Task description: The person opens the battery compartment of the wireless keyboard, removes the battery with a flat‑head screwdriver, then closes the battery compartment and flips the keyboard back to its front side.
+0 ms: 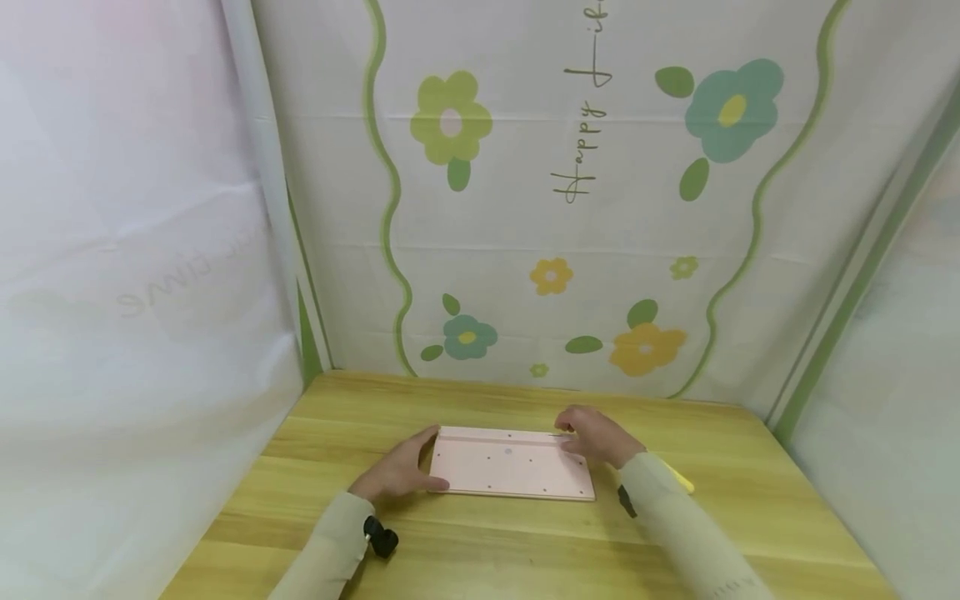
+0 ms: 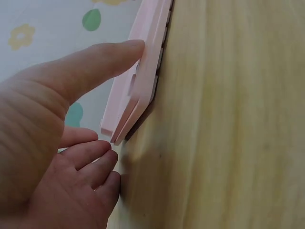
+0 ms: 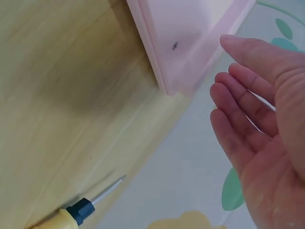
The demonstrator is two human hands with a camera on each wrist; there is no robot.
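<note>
Wood table, floral cloth at 12 o'clock. Pink keyboard keys-down between hands: left hand loosely touching its 9, right hand relaxed, visibly empty, by its 2. Uneven pressing could skid it.

Wood-grain table, white flowered backdrop (sideways lettering), 2 side sheets

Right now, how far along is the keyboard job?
Done: the keyboard looks laid face-down, keys underneath. In hand: the left hand rests at its left end; the right hand is at the right end, apparently holding nothing. Remaining: probably screw work, judging by the dark spots facing up and the screwdriver lying loose nearby; whether those spots are screws or bare holes, I can't tell.
</note>
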